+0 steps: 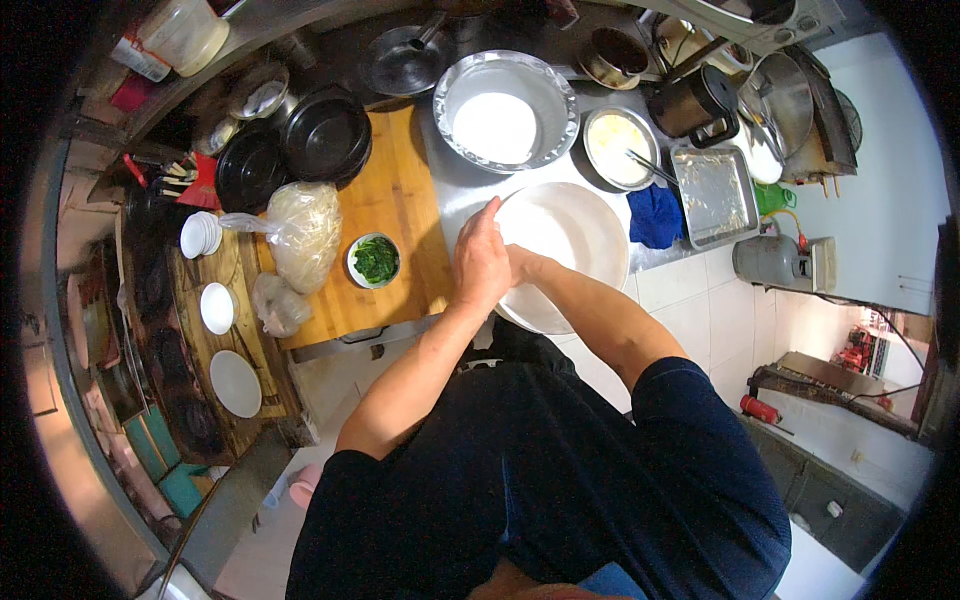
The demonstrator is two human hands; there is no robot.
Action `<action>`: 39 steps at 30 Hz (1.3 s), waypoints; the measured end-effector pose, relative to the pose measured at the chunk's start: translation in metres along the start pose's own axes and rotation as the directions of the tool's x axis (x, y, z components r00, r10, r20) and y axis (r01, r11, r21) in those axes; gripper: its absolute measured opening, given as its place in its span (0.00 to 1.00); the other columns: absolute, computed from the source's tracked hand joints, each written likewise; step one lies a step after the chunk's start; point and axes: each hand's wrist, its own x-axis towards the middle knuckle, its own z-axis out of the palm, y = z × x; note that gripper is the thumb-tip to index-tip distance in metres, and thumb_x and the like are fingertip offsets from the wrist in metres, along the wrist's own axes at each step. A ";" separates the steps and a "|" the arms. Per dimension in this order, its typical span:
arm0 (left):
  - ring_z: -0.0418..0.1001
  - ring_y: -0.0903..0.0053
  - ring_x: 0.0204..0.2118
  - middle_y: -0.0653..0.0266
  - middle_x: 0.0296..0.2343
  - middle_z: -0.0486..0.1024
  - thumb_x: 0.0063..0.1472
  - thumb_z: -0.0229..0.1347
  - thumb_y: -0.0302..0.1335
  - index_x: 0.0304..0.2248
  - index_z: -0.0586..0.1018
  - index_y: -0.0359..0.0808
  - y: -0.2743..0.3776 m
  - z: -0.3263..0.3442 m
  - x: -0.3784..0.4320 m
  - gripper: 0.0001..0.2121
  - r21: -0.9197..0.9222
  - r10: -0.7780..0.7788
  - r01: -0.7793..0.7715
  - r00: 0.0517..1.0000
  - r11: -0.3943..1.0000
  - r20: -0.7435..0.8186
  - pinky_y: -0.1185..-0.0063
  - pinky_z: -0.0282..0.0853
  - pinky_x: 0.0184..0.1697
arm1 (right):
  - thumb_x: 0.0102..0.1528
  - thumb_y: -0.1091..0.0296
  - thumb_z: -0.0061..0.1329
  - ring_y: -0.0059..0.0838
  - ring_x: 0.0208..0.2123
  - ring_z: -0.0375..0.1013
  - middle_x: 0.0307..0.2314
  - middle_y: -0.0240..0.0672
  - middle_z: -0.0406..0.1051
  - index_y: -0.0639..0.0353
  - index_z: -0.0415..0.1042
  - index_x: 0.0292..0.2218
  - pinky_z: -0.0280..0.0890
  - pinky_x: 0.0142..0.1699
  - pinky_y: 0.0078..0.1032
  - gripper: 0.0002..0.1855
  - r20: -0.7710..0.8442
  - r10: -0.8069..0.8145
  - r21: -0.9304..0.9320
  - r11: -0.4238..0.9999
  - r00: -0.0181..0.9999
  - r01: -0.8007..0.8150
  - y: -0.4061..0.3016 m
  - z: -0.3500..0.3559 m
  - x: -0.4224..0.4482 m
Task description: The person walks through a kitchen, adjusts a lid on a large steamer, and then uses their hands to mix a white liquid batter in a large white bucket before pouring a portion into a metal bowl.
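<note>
My left hand (481, 259) and my right hand (520, 264) are pressed together over the left rim of a wide white basin (592, 240). The left hand's fingers lie straight and close together, covering most of the right hand. Whether anything is between the palms is hidden. A pale layer shows inside the basin, too bright to make out. Just beyond it stands a large metal bowl (551, 131) holding white powder (495, 127). To the left, a small white bowl of chopped leafy greens (376, 259) rests on a wooden board (405, 195).
A bowl of pale yellow mixture (611, 139) with chopsticks, a blue cloth (655, 216) and a metal tray (714, 195) are at the right. A black kettle (694, 105) stands behind. On the left are a knotted plastic bag (306, 232), black pans (324, 135) and a white plate (235, 384).
</note>
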 end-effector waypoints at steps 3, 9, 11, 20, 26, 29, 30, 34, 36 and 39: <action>0.70 0.55 0.56 0.45 0.52 0.72 0.68 0.43 0.23 0.57 0.71 0.35 0.009 0.002 0.001 0.19 -0.022 -0.005 0.006 0.999 1.000 0.033 0.67 0.64 0.59 | 0.52 0.66 0.50 0.50 0.43 0.78 0.37 0.51 0.79 0.61 0.81 0.36 0.70 0.48 0.40 0.13 0.109 0.141 -0.184 0.976 0.984 -0.119 0.017 0.013 -0.010; 0.70 0.54 0.53 0.48 0.49 0.74 0.67 0.45 0.23 0.57 0.71 0.35 0.001 0.001 0.001 0.19 -0.007 0.043 -0.043 0.999 0.999 0.007 0.64 0.65 0.56 | 0.51 0.70 0.50 0.47 0.42 0.79 0.37 0.50 0.79 0.61 0.82 0.35 0.73 0.46 0.37 0.12 0.092 0.492 -0.362 0.826 0.866 -0.431 -0.032 -0.051 -0.058; 0.70 0.54 0.53 0.48 0.49 0.74 0.67 0.45 0.24 0.57 0.71 0.35 0.002 0.002 0.001 0.19 -0.014 0.046 -0.046 0.999 0.999 0.008 0.64 0.65 0.56 | 0.50 0.69 0.51 0.45 0.43 0.79 0.37 0.50 0.79 0.61 0.83 0.33 0.73 0.48 0.37 0.11 0.009 0.502 -0.399 0.795 0.865 -0.457 -0.022 -0.060 -0.063; 0.71 0.53 0.52 0.46 0.48 0.74 0.67 0.44 0.24 0.56 0.72 0.34 0.005 0.002 0.003 0.19 -0.024 0.036 -0.036 0.999 0.999 0.002 0.64 0.65 0.56 | 0.49 0.54 0.55 0.50 0.63 0.59 0.59 0.57 0.60 0.78 0.51 0.62 0.60 0.64 0.37 0.49 -0.087 0.693 -0.064 0.713 0.715 -0.698 -0.007 -0.056 -0.026; 0.71 0.53 0.52 0.46 0.48 0.75 0.68 0.43 0.24 0.56 0.72 0.33 0.001 0.003 0.002 0.19 -0.028 0.032 -0.032 0.999 0.999 -0.007 0.64 0.65 0.56 | 0.43 0.53 0.57 0.50 0.57 0.67 0.48 0.52 0.74 0.68 0.76 0.47 0.65 0.58 0.38 0.33 -0.002 0.442 -0.273 0.863 0.897 -0.426 -0.013 -0.039 0.005; 0.72 0.56 0.55 0.46 0.51 0.73 0.70 0.42 0.24 0.57 0.72 0.34 0.007 0.004 0.003 0.19 -0.032 0.021 -0.021 1.000 0.999 0.009 0.68 0.65 0.59 | 0.45 0.57 0.54 0.49 0.48 0.75 0.40 0.52 0.78 0.62 0.82 0.36 0.68 0.52 0.40 0.21 -0.061 0.379 -0.148 0.911 0.923 -0.384 0.023 -0.009 0.014; 0.72 0.56 0.55 0.46 0.51 0.74 0.70 0.42 0.24 0.57 0.72 0.34 0.009 0.005 0.004 0.19 -0.025 0.022 -0.022 1.000 0.999 0.012 0.68 0.65 0.58 | 0.47 0.60 0.51 0.49 0.45 0.77 0.39 0.53 0.78 0.63 0.82 0.36 0.69 0.50 0.40 0.19 -0.041 0.266 -0.076 0.960 0.963 -0.269 0.043 0.006 0.022; 0.72 0.56 0.55 0.46 0.51 0.74 0.70 0.42 0.25 0.57 0.72 0.34 0.005 0.000 0.004 0.18 0.006 -0.006 0.005 1.000 1.000 0.018 0.68 0.65 0.58 | 0.50 0.65 0.48 0.49 0.41 0.79 0.36 0.54 0.78 0.66 0.81 0.35 0.70 0.48 0.40 0.16 -0.024 0.093 0.002 0.996 0.995 -0.093 0.052 0.038 0.024; 0.71 0.55 0.54 0.46 0.50 0.74 0.69 0.42 0.24 0.56 0.72 0.34 0.010 -0.002 0.004 0.19 0.006 -0.013 0.013 0.999 1.000 0.037 0.66 0.65 0.58 | 0.50 0.67 0.48 0.49 0.40 0.79 0.35 0.54 0.78 0.66 0.81 0.35 0.70 0.47 0.40 0.15 0.019 0.117 -0.053 0.992 0.993 -0.116 0.043 0.039 0.010; 0.71 0.54 0.53 0.46 0.49 0.74 0.68 0.43 0.24 0.56 0.72 0.33 0.010 -0.004 0.004 0.19 0.001 -0.013 0.013 0.999 1.000 0.036 0.65 0.65 0.57 | 0.49 0.69 0.50 0.48 0.40 0.79 0.36 0.53 0.79 0.64 0.82 0.35 0.70 0.48 0.40 0.14 0.194 0.226 -0.238 0.955 0.955 -0.177 0.010 0.009 -0.011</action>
